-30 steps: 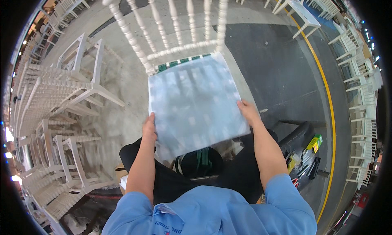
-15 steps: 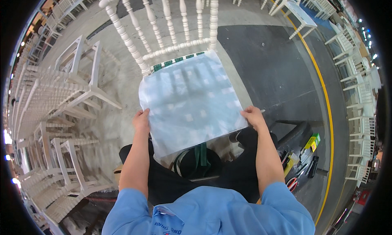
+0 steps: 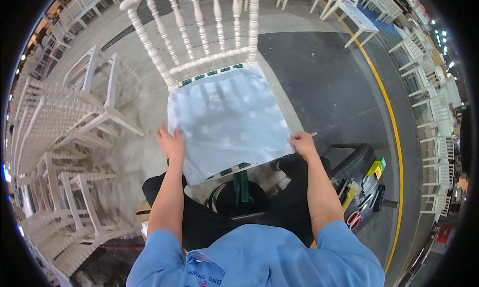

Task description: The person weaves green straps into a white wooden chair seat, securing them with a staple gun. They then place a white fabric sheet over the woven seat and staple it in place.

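Note:
A thin, white translucent sheet (image 3: pixel 224 120) lies over the seat of a white chair (image 3: pixel 212 56) with turned spindles in its back. Green webbing strips (image 3: pixel 212 73) show along the seat's rear edge, and again under the sheet's front edge. My left hand (image 3: pixel 172 145) is at the sheet's left edge, thumb and fingers apart. At the front right corner, my right hand (image 3: pixel 303 145) pinches the sheet's edge. A small pale stick-like end (image 3: pixel 313 134) sticks out beside that hand; I cannot tell what it is.
Scissors (image 3: pixel 354 220), a yellow-green box (image 3: pixel 376 168) and other hand tools lie at my right. White chair frames (image 3: pixel 102 92) crowd the left side. More white chairs (image 3: pixel 439 152) line the right, beyond a yellow floor line (image 3: pixel 394 117). A loose green strap (image 3: pixel 241 187) hangs between my knees.
The sheet's front edge has drawn back toward the chair's backrest, uncovering front webbing. My left hand has loosened from the sheet's edge and spread its fingers; my right still pinches.

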A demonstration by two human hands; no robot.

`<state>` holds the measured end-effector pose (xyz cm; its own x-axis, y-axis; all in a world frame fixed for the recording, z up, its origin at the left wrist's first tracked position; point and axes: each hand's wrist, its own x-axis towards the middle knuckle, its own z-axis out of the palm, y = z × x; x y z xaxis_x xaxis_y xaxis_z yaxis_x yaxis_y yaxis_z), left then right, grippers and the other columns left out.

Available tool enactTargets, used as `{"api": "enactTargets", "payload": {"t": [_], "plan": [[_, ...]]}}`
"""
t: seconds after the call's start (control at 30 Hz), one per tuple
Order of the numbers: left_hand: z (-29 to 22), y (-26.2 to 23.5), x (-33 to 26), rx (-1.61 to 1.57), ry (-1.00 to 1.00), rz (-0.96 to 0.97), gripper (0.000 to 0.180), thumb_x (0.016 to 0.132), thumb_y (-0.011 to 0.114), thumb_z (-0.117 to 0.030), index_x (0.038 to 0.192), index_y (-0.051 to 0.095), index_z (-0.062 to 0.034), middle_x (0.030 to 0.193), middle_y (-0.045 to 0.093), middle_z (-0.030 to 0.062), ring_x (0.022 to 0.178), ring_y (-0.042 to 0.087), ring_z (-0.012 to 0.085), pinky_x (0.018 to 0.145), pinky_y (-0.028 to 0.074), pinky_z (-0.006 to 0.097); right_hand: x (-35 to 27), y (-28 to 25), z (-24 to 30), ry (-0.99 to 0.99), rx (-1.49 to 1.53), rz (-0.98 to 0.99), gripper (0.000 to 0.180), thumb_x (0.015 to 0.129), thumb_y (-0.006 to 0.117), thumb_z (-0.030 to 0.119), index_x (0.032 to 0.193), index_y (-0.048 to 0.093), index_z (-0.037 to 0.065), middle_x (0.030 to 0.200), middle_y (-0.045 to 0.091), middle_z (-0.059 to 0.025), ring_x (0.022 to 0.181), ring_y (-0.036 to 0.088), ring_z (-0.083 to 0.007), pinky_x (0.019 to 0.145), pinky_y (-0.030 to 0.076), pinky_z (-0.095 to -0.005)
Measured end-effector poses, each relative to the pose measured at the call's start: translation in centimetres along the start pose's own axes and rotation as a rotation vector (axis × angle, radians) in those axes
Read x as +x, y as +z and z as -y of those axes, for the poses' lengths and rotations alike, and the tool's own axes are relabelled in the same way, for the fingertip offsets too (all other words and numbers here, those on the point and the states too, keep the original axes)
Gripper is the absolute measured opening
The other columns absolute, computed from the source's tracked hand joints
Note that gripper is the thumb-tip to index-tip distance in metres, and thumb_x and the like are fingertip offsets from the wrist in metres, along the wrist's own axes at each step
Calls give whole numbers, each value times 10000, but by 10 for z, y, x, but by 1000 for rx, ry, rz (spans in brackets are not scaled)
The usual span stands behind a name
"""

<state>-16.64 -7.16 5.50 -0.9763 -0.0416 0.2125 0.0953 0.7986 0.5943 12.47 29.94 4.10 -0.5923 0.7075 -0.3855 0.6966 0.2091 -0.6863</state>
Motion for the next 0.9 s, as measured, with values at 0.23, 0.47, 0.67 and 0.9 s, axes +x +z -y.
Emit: {"api": "enactTargets", "payload": {"t": [0.23,0.47,0.67,0.9], "plan": [[-88,15,-92,42,961,588,532,995,694,-296,1502,588,-175,1649,447,118,1566,306,447,1275,281,574,4,3,-8,-96,12,-35,241,794,860,220,907,787,20,826,765,-142,774,721,-274,738,554,-397],[-133,60,-165,66,1140,844,569,1056,603,-330,1599,476,-215,1706,367,47,1605,235,428,1304,212,583,3,0,-12,-160,35,-67,216,799,860,188,917,776,28,851,765,-131,795,720,-262,750,551,-393],[-159,94,-192,36,1135,850,546,1066,575,-334,1590,497,-200,1702,385,3,1606,235,417,1309,196,569,9,-2,-15,-95,93,-27,202,815,865,120,917,734,6,826,740,-98,781,690,-192,727,538,-348],[-165,102,-208,-13,1094,769,525,1059,587,-317,1569,530,-209,1691,406,-11,1609,229,407,1301,186,599,-20,-37,-30,-137,331,-227,247,861,848,131,1051,740,16,953,768,-84,861,710,-171,806,567,-330]]}}
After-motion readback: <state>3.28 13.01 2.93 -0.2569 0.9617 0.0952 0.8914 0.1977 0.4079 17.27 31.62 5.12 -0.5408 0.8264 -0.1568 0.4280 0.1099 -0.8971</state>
